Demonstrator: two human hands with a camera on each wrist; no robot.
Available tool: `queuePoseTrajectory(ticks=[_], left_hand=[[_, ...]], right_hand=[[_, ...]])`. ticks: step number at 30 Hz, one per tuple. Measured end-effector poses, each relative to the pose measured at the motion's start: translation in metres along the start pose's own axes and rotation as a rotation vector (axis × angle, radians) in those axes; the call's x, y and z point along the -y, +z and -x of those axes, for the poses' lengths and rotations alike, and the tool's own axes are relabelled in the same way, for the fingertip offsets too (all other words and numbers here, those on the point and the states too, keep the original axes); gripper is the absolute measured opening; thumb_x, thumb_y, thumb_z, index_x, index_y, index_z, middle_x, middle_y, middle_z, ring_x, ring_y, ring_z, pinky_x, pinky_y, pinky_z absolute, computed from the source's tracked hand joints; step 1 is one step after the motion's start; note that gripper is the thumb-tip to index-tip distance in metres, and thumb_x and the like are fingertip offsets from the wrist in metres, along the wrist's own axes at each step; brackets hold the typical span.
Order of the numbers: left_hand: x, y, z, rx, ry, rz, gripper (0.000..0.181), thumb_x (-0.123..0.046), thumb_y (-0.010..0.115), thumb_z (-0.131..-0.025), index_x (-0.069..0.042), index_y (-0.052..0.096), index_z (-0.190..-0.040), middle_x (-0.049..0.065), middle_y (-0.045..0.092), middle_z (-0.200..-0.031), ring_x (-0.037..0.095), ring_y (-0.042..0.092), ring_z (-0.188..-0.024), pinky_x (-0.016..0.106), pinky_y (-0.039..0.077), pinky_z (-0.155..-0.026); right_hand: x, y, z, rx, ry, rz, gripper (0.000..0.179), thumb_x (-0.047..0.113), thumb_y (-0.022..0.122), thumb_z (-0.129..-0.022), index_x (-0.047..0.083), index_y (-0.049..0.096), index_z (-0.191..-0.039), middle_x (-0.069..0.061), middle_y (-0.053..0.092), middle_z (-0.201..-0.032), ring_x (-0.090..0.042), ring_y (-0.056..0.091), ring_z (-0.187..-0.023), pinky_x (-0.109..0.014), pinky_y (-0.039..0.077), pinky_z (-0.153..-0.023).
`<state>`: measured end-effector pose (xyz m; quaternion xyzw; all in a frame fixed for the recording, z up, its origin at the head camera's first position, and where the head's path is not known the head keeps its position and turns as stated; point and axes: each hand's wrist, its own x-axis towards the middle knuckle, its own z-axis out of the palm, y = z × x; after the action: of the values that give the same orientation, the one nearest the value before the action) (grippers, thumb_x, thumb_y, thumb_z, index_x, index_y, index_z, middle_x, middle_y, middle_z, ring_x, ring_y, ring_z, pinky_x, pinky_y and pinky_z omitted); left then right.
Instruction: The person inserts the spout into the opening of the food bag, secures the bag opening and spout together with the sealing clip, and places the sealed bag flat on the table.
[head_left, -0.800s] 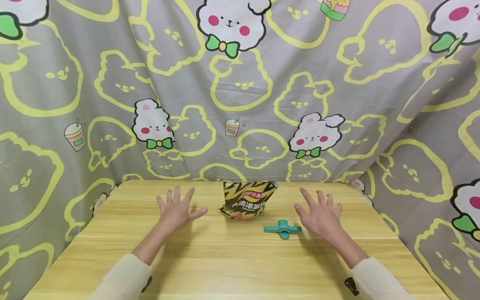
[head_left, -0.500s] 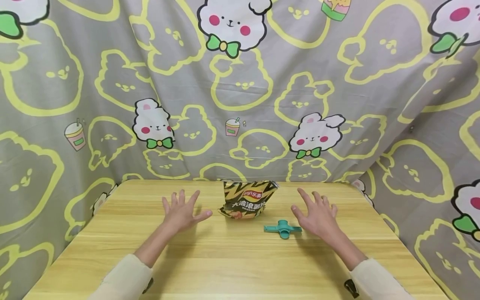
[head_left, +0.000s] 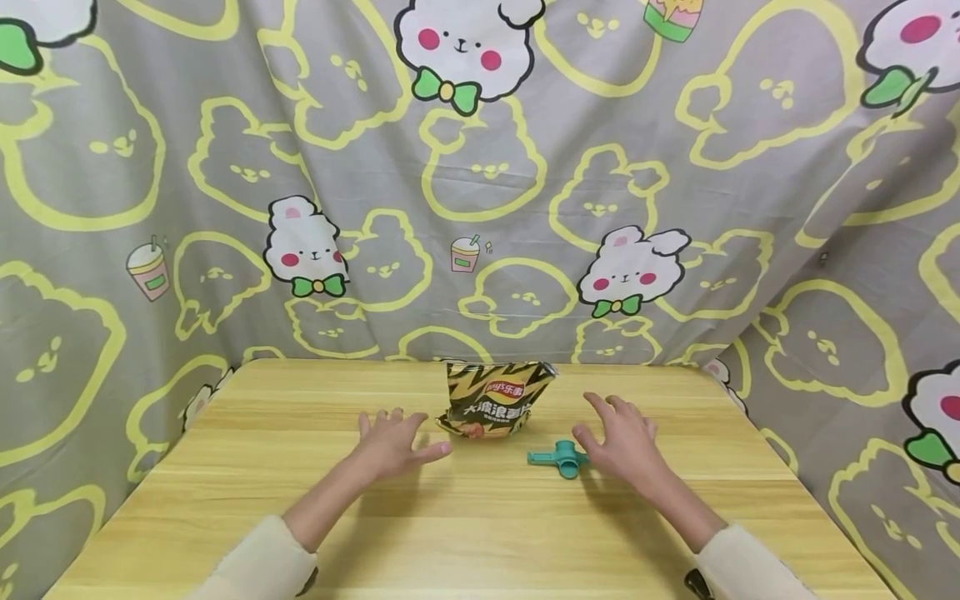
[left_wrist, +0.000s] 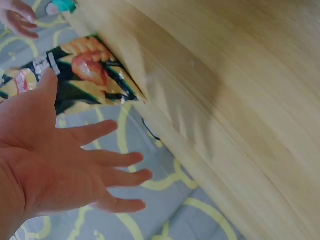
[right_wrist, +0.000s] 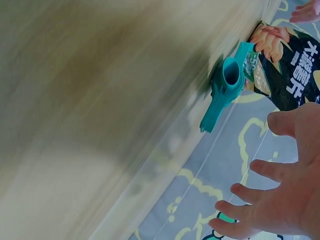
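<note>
The snack bag (head_left: 491, 400) stands on the worktop (head_left: 480, 533) between the two hands, on their far side, printed front toward the person, top edge running left to right. The teal clip (head_left: 564, 458) lies nearer the person, to the right of the bag, its long axis also running roughly left to right.

Left hand (head_left: 393, 446): fingers spread, grasping nothing. The bag lies ahead of it and to its right; in the head view the thumb and index finger are just beside the bag's lower left corner. This appears to be the hand nearer the bag.

Right hand (head_left: 622, 442): fingers extended and apart, likewise unloaded. It is the nearer hand to the clip, whose right end is hidden behind the thumb in the head view. The right wrist view shows thumb and clip apart.
</note>
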<state>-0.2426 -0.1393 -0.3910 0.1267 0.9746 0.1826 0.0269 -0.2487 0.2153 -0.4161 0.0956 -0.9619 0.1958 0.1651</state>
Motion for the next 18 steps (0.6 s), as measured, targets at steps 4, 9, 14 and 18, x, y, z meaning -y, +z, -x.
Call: queuePoseTrajectory(ticks=[4,9,14,18], left_hand=[[-0.011,0.001,0.003,0.043,0.032,0.006,0.078,-0.063,0.062,-0.092,0.001,0.058,-0.137,0.029,0.060,-0.136,0.054,0.050,-0.129,0.077,0.021,-0.110],[-0.023,0.003,0.002,0.122,0.062,0.097,0.075,-0.057,0.063,-0.095,0.002,0.056,-0.140,0.021,0.062,-0.138,0.045,0.054,-0.132,0.074,0.021,-0.114],[-0.032,0.009,-0.002,0.162,0.097,0.147,0.076,-0.056,0.063,-0.095,0.004,0.055,-0.140,0.022,0.064,-0.135,0.040,0.062,-0.121,0.060,0.042,-0.109],[-0.037,0.017,-0.006,0.189,0.146,0.190,0.078,-0.056,0.061,-0.096,-0.001,0.046,-0.149,0.020,0.064,-0.134,0.024,0.061,-0.070,0.052,0.051,-0.099]], right_hand=[[0.002,0.002,0.001,0.022,-0.010,-0.028,0.053,0.029,0.067,-0.096,0.005,0.056,-0.142,-0.032,0.058,-0.135,-0.054,0.054,-0.124,-0.075,0.038,-0.095],[0.004,0.001,0.001,0.070,-0.008,-0.094,0.047,0.024,0.067,-0.095,0.000,0.060,-0.135,-0.029,0.063,-0.130,-0.052,0.057,-0.122,-0.068,0.044,-0.100],[0.004,0.001,0.001,0.146,0.026,-0.140,0.041,0.021,0.066,-0.096,0.001,0.064,-0.131,-0.027,0.067,-0.126,-0.048,0.062,-0.118,-0.062,0.048,-0.099],[0.003,0.002,0.002,0.202,0.050,-0.166,0.039,0.021,0.066,-0.096,0.002,0.065,-0.129,-0.028,0.068,-0.122,-0.046,0.065,-0.112,-0.060,0.052,-0.094]])
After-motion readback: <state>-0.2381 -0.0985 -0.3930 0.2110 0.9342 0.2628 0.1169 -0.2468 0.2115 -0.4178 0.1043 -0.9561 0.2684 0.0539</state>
